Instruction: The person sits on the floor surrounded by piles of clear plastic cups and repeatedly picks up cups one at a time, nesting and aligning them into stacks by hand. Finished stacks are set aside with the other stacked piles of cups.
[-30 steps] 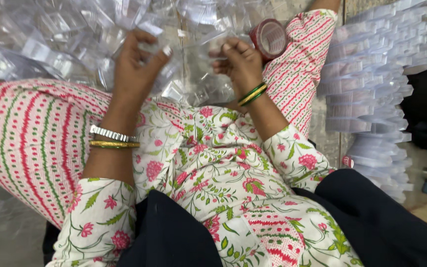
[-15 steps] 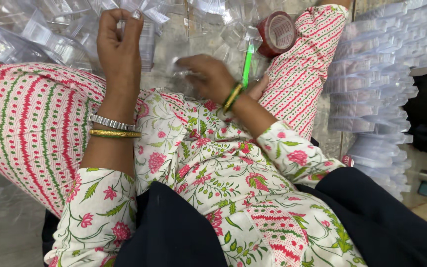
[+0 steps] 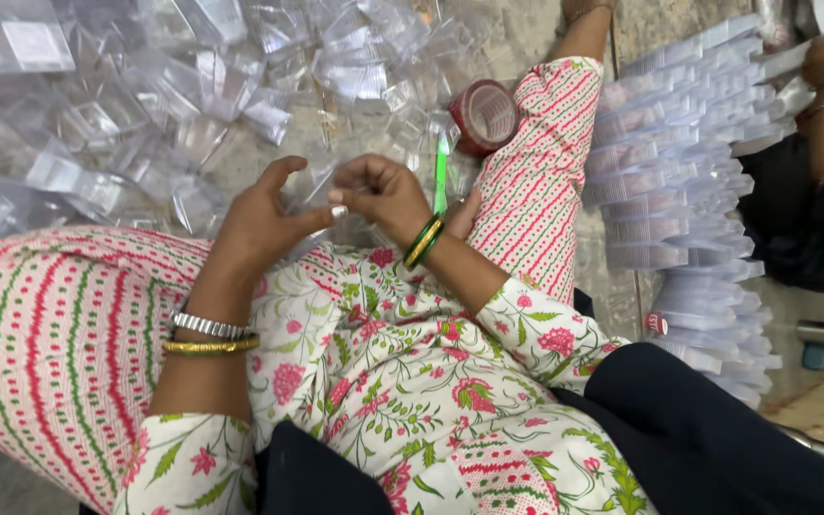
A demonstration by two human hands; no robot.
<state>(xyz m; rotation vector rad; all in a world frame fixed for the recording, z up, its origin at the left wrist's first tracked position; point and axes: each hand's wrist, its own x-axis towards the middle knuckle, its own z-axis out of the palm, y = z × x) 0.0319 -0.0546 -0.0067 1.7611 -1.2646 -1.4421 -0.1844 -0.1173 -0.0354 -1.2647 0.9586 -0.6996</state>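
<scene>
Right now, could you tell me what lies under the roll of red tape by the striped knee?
The roll of red tape rests on clear plastic pieces heaped over the floor. What sits directly beneath its core is covered from view.

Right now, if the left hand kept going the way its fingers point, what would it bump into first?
Probably the right hand. The left hand points its fingers right, across a small clear plastic piece between them, so that piece may come first; depth is hard to judge.

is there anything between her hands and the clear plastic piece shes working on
Nothing visible. The left hand and right hand meet over the lap and both already pinch the clear plastic piece between their fingertips. The heap of clear plastic pieces lies beyond them, and the tape roll sits off to the right.
</scene>
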